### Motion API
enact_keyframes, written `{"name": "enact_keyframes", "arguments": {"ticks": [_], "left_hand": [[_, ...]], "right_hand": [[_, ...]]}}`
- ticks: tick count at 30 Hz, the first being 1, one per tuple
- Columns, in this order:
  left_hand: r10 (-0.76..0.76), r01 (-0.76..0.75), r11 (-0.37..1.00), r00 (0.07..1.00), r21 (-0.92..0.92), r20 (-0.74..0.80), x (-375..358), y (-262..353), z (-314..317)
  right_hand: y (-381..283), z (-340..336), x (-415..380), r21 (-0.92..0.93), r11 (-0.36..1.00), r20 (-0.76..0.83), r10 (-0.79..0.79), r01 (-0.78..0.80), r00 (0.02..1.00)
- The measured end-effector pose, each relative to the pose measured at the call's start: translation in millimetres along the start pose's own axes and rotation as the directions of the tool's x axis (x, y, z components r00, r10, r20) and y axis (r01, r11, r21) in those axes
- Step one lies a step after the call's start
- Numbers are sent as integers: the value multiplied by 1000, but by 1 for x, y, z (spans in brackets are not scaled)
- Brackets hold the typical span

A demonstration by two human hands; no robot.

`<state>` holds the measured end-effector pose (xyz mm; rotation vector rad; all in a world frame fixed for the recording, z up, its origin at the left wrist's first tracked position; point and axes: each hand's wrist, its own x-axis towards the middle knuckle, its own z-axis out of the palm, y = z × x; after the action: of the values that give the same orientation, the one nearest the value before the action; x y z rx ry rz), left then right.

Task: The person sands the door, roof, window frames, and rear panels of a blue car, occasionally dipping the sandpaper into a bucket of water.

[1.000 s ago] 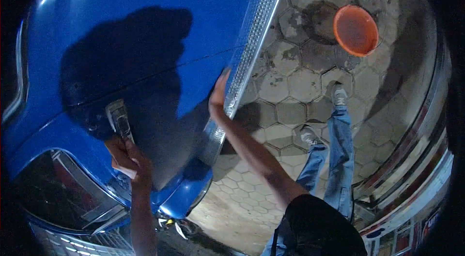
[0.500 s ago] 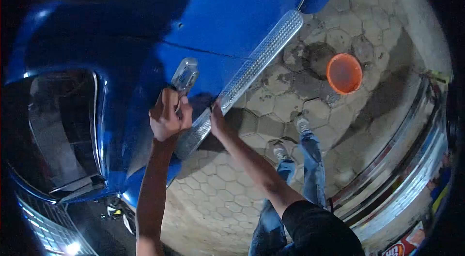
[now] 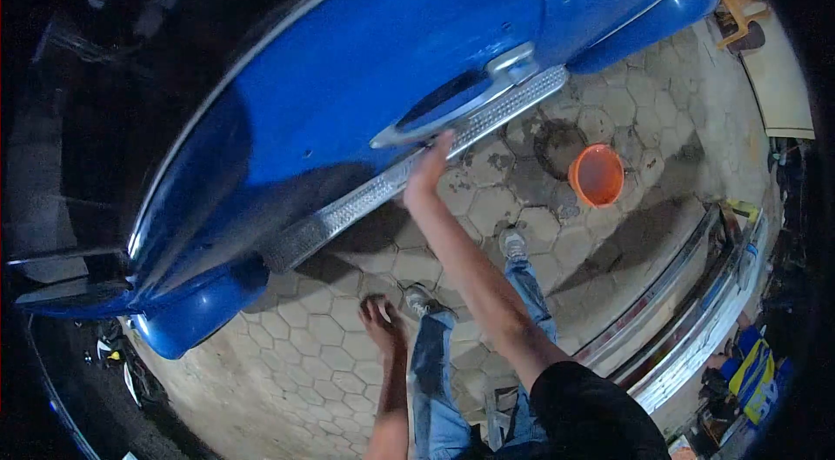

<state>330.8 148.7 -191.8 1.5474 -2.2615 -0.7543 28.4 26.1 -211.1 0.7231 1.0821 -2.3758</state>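
Note:
My right hand [image 3: 426, 171] reaches up to a long silver strip with a dotted surface [image 3: 361, 201], which runs along the lower edge of the blue car body [image 3: 374, 43]. The fingertips overlap the strip and are partly blurred and hidden. Just above that hand, a silver-framed, elongated oval piece [image 3: 500, 90] with a blue middle lies against the blue panel in this view. My left hand [image 3: 383, 323] hangs low over the paving, beside my shoe [image 3: 419, 296], fingers curled apart and nothing in them.
An orange bucket [image 3: 597, 175] stands on the hexagonal paving [image 3: 487, 199], right of the strip. Curved metal bars [image 3: 696, 312] lie at the lower right. Further off are an orange-yellow chair [image 3: 744, 1] and a blue and yellow item [image 3: 755, 382].
My left hand has let go of the silver piece it gripped by the blue panel and has dropped down. My right hand stays at the strip. The view has shifted, showing more of the car.

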Motion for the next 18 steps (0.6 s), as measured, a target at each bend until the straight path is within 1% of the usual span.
{"name": "enact_keyframes", "arguments": {"ticks": [1, 2, 3, 4, 6, 7, 8, 9, 10, 11, 12, 13, 14, 15, 16, 17, 18], "left_hand": [[-84, 66, 992, 983, 111, 162, -24, -25, -13], [-157, 138, 985, 963, 100, 217, -50, -61, -19], [-223, 205, 974, 938, 94, 267, -69, -93, -27], [-258, 248, 966, 936, 72, 239, -73, -114, -40], [-334, 338, 941, 925, 15, 182, -68, -146, -62], [-282, 284, 959, 949, 6, 138, -52, -152, -74], [-255, 253, 967, 957, 30, 139, -28, -151, -90], [-250, 242, 967, 959, 75, 134, -3, -147, -101], [-180, 180, 983, 984, 37, -7, 19, -156, -100], [-110, 112, 994, 982, 7, -154, 42, -159, -93], [-42, 49, 998, 989, 46, -140, 73, -130, -105], [26, -15, 996, 991, 85, -130, 106, -87, -128], [208, -190, 977, 948, 96, -241, 130, -58, -139], [375, -350, 927, 859, 134, -349, 150, -33, -146], [454, -373, 888, 801, 268, -390, 166, -16, -153], [537, -385, 832, 740, 400, -404, 180, -5, -158], [565, -412, 819, 704, 400, -431, 193, 6, -161]], "right_hand": [[15, -9, -20, -344, 924, 85, -145, 166, 986], [30, -18, -38, -626, 708, 167, -286, 326, 943], [28, -19, -56, -655, 654, 241, -292, 377, 926], [23, -13, -68, -672, 599, 321, -295, 436, 900], [0, 21, -60, -521, 671, 259, -464, 527, 847], [-2, 37, -57, -471, 726, 181, -477, 502, 860], [-1, 48, -60, -413, 777, 96, -480, 474, 872], [8, 57, -73, -511, 596, 158, -643, 619, 749], [17, 48, -89, -551, 463, 352, -625, 694, 697], [28, 29, -106, -554, 322, 534, -570, 768, 624], [38, 11, -116, -528, 180, 691, -476, 830, 544], [37, -3, -110, -520, 115, 754, -404, 846, 518], [32, 4, -107, -469, 74, 767, -460, 880, 447], [25, 17, -104, -414, 33, 775, -510, 910, 372], [19, 27, -103, -366, -5, 777, -553, 931, 302], [18, 37, -105, -320, -91, 790, -575, 943, 213], [17, 38, -108, -304, -167, 818, -551, 938, 168]]}}
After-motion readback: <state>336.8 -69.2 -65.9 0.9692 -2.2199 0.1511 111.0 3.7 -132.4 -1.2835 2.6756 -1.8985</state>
